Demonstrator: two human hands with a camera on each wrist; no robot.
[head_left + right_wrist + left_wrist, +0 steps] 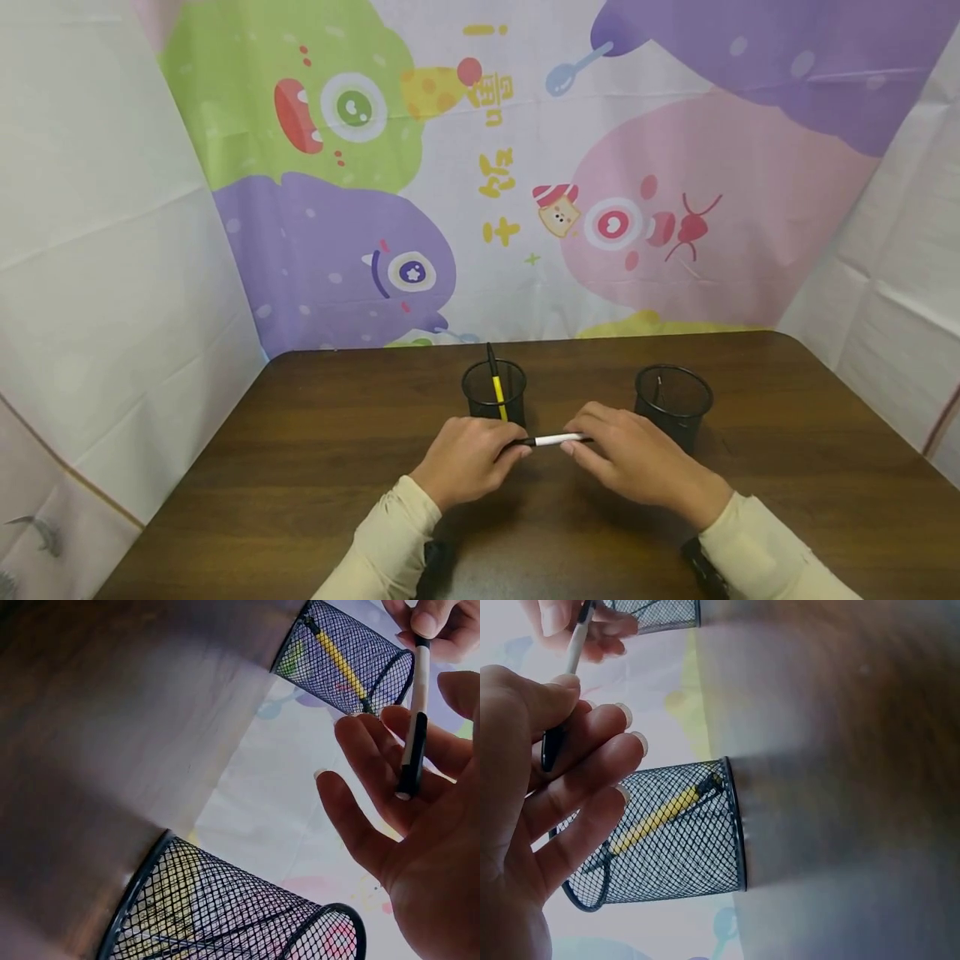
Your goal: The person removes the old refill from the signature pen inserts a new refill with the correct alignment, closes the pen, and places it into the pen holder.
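l hand (467, 460) fingers clamped on one end of b&w pen (557, 439), r hand (637, 458) fingers apart at other end, pen above tabletop (337, 417), yellow pen (498, 390) in mesh cup (480, 408) nr l hand

1. My pen (557, 439) has a white barrel with black at both ends.
2. It is raised, lying sideways and nearly level, its right end a touch higher in the head view.
3. My left hand (472, 458) pinches it near one black end.
4. Its other end lies against the fingers of my right hand (637, 454); how firmly, I can't tell.
5. It is nearer me than the left mesh cup (482, 408) and right mesh cup (686, 431), roughly between them sideways.
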